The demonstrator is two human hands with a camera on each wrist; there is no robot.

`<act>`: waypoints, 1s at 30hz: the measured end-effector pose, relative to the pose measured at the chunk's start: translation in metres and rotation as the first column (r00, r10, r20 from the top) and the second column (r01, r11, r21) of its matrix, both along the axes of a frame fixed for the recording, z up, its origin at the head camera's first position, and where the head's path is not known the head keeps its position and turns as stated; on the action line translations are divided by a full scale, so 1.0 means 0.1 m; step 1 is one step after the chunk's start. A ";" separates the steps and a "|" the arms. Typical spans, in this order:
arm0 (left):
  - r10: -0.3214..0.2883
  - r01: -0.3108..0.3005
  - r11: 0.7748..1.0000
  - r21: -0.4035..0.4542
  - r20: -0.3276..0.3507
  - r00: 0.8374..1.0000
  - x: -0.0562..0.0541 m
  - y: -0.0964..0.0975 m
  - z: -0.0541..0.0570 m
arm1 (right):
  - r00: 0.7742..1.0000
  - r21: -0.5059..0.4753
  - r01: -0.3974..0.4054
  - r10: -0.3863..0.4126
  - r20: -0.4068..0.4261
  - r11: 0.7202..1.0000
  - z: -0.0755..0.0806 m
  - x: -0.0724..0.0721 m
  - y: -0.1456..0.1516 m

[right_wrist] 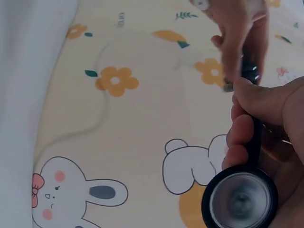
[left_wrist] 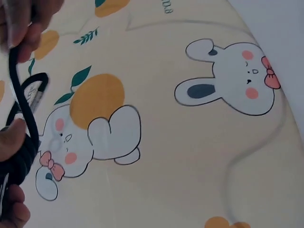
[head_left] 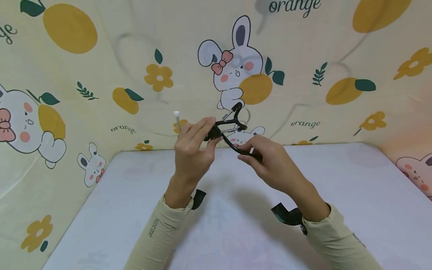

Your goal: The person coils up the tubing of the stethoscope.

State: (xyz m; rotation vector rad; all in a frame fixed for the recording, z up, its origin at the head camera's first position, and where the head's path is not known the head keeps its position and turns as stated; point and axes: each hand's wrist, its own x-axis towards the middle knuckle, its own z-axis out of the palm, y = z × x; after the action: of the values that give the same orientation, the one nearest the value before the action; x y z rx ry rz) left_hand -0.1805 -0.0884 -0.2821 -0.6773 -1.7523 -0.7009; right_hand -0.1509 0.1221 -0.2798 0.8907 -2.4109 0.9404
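A black stethoscope is held up between both hands, above the far edge of the table. My left hand (head_left: 193, 152) grips its bundled black tubing (head_left: 214, 132); loops of tube stick out to the right. Behind the left fingers rises a thin metal ear tube with a white tip (head_left: 176, 114). My right hand (head_left: 274, 162) pinches a length of tubing (head_left: 233, 146) that runs from the bundle. In the right wrist view the round chest piece (right_wrist: 240, 202) hangs at the right palm, its clear face toward the camera. The left fingers hide part of the bundle.
A white table (head_left: 233, 232) spreads below the hands. Behind it hangs a cream cloth (head_left: 189, 33) printed with rabbits, oranges and flowers. Black straps (head_left: 287, 215) stick out at both wrists beside the beige sleeves (head_left: 337, 240).
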 end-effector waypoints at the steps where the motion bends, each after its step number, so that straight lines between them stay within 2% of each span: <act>1: 0.019 -0.019 0.999 -0.028 0.004 1.000 0.00 0.01 -0.01 | 1.000 0.003 -0.003 0.003 -0.017 1.000 0.01 0.01 0.00; 5: 0.068 -0.064 0.989 -0.130 0.026 0.997 0.01 0.06 -0.04 | 0.997 -0.012 0.003 -0.004 -0.075 1.000 0.02 0.03 0.01; 9: 0.082 -0.075 0.978 -0.194 0.029 0.996 0.01 0.10 -0.05 | 0.996 -0.058 -0.001 -0.004 -0.093 0.998 0.03 0.03 0.02; 13: 0.070 -0.059 0.955 -0.290 0.028 0.997 0.02 0.14 -0.06 | 0.995 -0.078 0.014 -0.022 -0.093 0.997 0.04 0.03 0.03; 17: 0.026 -0.006 0.931 -0.364 0.051 0.998 0.02 0.17 -0.09 | 0.994 -0.094 0.053 -0.062 -0.095 0.994 0.05 0.03 0.04; 20: 0.009 0.015 0.929 -0.370 0.062 0.998 0.03 0.18 -0.09 | 0.993 -0.103 0.068 -0.077 -0.086 0.992 0.06 0.04 0.05; 26: 0.020 0.000 0.946 -0.323 0.058 0.998 0.03 0.16 -0.10 | 0.994 -0.095 0.103 -0.105 -0.023 0.990 0.12 0.06 0.08; 30: -0.001 0.024 0.950 -0.311 0.072 0.997 0.01 0.15 -0.12 | 0.994 -0.094 0.109 -0.108 0.019 0.990 0.17 0.06 0.13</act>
State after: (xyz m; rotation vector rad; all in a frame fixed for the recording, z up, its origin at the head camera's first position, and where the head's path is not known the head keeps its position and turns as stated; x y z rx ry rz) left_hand -0.1794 -0.0739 -0.2940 -0.8869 -1.9476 -0.4635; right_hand -0.1444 0.1347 -0.2631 0.7138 -2.3783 1.0135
